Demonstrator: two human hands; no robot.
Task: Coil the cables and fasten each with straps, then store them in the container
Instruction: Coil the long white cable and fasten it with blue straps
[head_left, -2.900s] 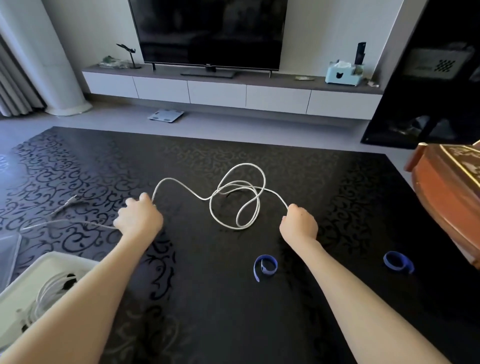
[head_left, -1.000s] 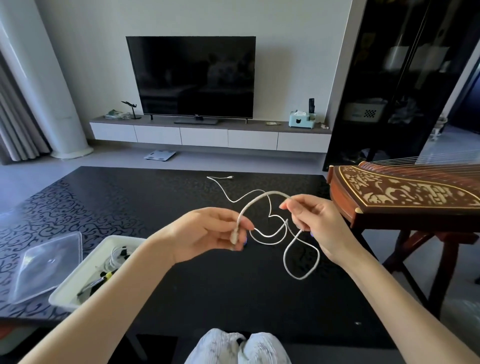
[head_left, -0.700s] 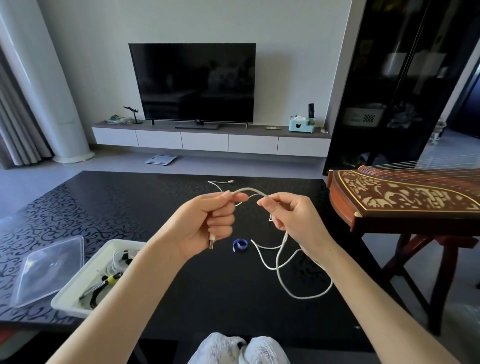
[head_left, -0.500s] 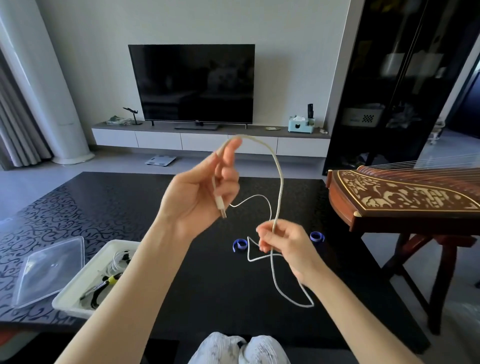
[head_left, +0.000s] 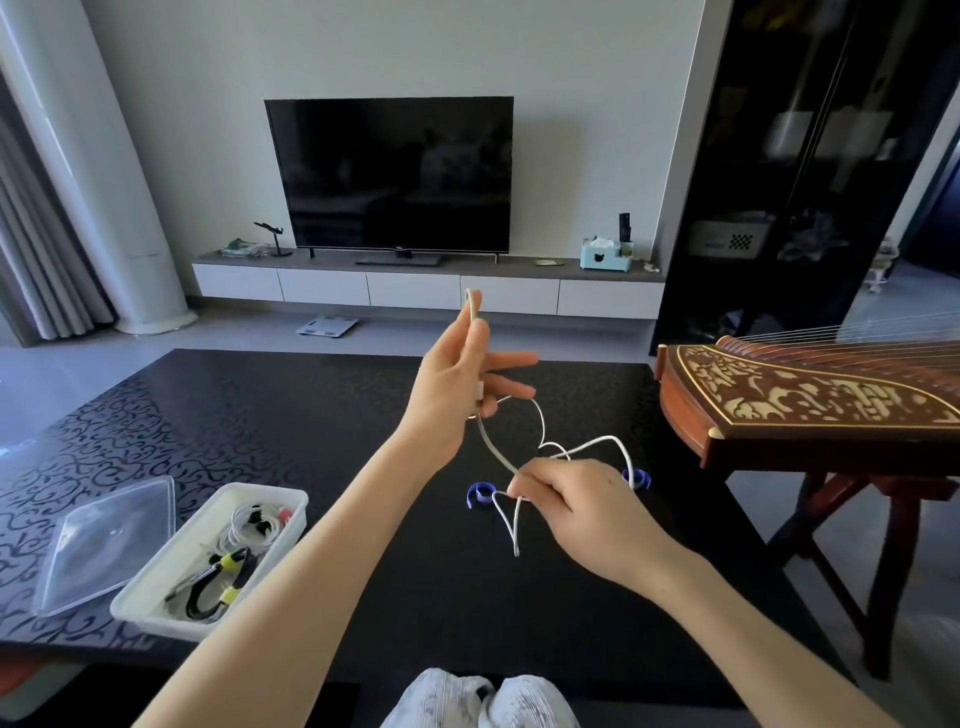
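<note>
Broadly, one black patterned table (head_left: 208, 431) carries all the work and lies under both raised hands. One white container (head_left: 291, 512) stands on it below and to the left of the left forearm, open, presumably so finished bundles can be dropped straight in; at least two strapped bundles lie inside it, one whitish, one black with yellow ties. One clear lid (head_left: 109, 540) lies flat just left of the container, off it to keep the opening free.

One white cable (head_left: 540, 421) is in work, held clear of the table. The left hand (head_left: 457, 395) is raised, thumb and forefinger pinching a short upright bend of the cable, the other fingers spread loosely; a connector end shows at the palm. This hand appears to serve as the anchor for the coil. The right hand (head_left: 566, 499), lower and nearer, is closed on the slack, with a loop hanging below it and another arching just beyond, seemingly feeding the next turn.

Two blue straps are counted on the table: the nearer strap (head_left: 480, 493) just left of the right hand, the farther strap (head_left: 638, 478) just right of it, both within reach for fastening. Coiling is judged incomplete; no strap is applied yet.
</note>
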